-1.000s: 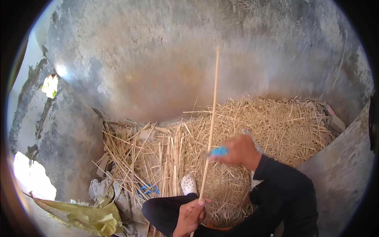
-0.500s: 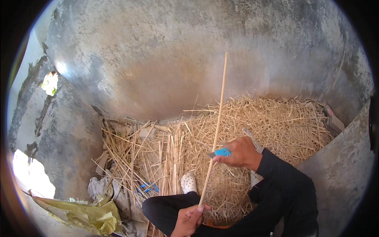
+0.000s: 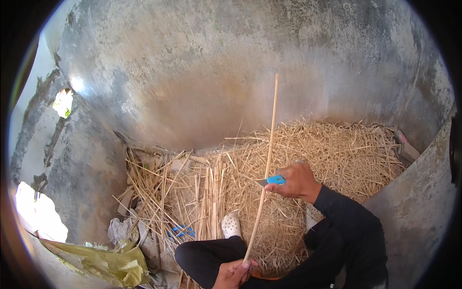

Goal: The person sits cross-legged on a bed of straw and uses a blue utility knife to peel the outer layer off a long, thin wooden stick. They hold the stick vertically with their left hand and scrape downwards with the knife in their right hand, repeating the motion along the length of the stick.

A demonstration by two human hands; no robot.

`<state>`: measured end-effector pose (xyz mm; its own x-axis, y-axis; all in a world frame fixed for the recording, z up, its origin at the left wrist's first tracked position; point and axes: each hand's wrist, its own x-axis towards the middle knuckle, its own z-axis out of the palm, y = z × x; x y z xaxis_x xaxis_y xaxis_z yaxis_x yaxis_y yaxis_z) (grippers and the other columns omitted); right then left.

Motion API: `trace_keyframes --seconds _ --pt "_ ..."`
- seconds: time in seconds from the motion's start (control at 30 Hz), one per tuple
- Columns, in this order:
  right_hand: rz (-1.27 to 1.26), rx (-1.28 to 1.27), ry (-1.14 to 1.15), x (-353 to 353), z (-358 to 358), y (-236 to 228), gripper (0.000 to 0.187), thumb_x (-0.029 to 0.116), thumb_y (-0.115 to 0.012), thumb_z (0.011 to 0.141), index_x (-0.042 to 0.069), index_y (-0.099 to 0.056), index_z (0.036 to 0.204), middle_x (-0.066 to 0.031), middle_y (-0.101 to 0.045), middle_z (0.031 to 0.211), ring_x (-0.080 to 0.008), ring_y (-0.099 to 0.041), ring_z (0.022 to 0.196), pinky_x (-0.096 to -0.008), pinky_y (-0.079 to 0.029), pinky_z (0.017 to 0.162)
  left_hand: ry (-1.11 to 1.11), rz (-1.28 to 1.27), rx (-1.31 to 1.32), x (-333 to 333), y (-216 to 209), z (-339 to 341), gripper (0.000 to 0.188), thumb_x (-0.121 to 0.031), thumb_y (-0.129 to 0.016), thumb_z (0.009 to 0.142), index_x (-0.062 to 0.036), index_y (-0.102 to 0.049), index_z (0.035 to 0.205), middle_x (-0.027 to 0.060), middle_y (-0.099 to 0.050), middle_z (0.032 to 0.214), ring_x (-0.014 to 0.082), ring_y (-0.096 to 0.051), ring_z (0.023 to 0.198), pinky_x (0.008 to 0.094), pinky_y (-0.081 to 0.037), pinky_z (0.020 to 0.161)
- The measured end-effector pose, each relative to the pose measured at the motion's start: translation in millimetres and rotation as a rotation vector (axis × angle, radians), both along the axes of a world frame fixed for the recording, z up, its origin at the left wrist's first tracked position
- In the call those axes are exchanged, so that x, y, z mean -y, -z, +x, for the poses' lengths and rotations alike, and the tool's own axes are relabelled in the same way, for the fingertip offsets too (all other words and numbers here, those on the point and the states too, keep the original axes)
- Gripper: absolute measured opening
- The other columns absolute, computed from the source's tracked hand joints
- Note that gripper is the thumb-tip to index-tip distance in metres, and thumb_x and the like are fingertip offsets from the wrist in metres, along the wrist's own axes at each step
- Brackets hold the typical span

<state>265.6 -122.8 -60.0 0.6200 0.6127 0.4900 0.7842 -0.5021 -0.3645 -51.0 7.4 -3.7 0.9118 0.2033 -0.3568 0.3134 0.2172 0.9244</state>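
A long, thin, pale strip (image 3: 272, 130), which looks like bamboo, slants up from my lap toward the far wall. My left hand (image 3: 233, 274) is closed around its lower end, thumb on top, at the bottom of the view. Farther up, my right hand (image 3: 299, 182) is closed on a blue-handled knife (image 3: 275, 179). The short dark blade lies against the strip about midway along it, and my right thumb sits by the strip just below the blade. Most of the knife's handle is hidden in my fingers.
A thick heap of curly shavings (image 3: 337, 149) spreads in front of me. Long split strips (image 3: 211, 197) lie to the left, near a blue object (image 3: 183, 231) and my white clog (image 3: 231, 225). A yellowish sheet (image 3: 110, 262) is at lower left. Concrete walls (image 3: 216, 62) enclose the space.
The strip and my left hand have come down nearer to me. My right hand, with the knife, has shifted slightly right and away, the blade still at the strip.
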Motion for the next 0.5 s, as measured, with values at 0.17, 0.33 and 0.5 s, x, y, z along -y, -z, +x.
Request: trace_keyframes --seconds 0.17,0.33,0.5 --pt "0.062 -0.129 0.204 24.9 57.7 -5.9 0.077 0.080 -0.037 0.080 0.010 -0.059 0.054 -0.0021 -0.040 0.041 -0.0180 -0.043 0.039 -0.0367 -0.035 0.041 0.099 0.107 -0.065 9.6 11.7 -27.9 0.035 -0.035 -0.058 0.093 -0.0014 -0.067 0.085 -0.0042 -0.048 0.058 0.0041 -0.039 0.055 0.0246 -0.029 0.047" --pt "0.066 -0.139 0.272 33.7 64.3 2.6 0.077 0.075 -0.036 0.085 0.008 -0.056 0.052 -0.0033 -0.040 0.042 -0.0196 -0.041 0.039 -0.0393 -0.035 0.041 0.213 0.158 -0.097 -4.7 42.3 -58.0 0.032 -0.034 -0.061 0.092 -0.0031 -0.068 0.089 -0.0041 -0.056 0.066 0.0042 -0.044 0.059 0.0232 -0.032 0.049" --pt "0.290 -0.197 0.553 85.3 127.7 20.8 0.075 0.072 -0.042 0.085 0.007 -0.051 0.048 -0.0026 -0.036 0.041 -0.0180 -0.040 0.040 -0.0387 -0.030 0.041 0.431 0.329 0.112 -19.6 43.4 -76.0 0.032 -0.027 -0.043 0.100 -0.0015 -0.062 0.102 0.0051 -0.062 0.074 0.0154 -0.057 0.068 0.0343 -0.048 0.058"
